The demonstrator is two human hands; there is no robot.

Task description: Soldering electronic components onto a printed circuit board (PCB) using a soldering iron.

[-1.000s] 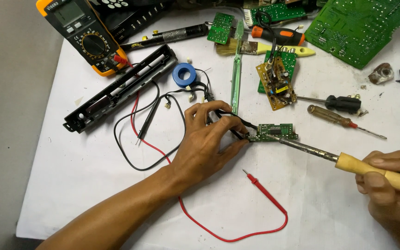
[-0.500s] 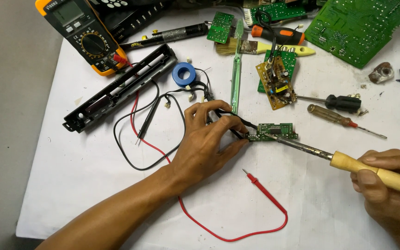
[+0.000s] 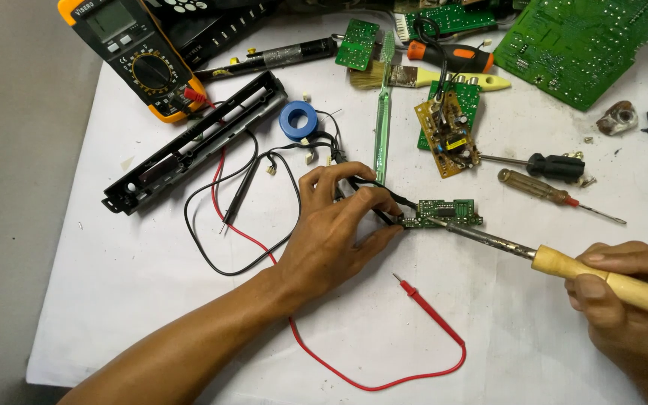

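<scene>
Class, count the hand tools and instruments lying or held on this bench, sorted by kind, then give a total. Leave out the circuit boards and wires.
Soldering iron: 1, in the right hand
Screwdrivers: 3, black-handled, brown-handled, orange-handled
Brushes: 2, paintbrush, green toothbrush
Multimeter: 1
Total: 7

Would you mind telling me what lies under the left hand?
Under the left hand, black wires run to the small green circuit board, and a red lead passes beneath the wrist. The palm hides whatever else is on the white sheet.
</scene>
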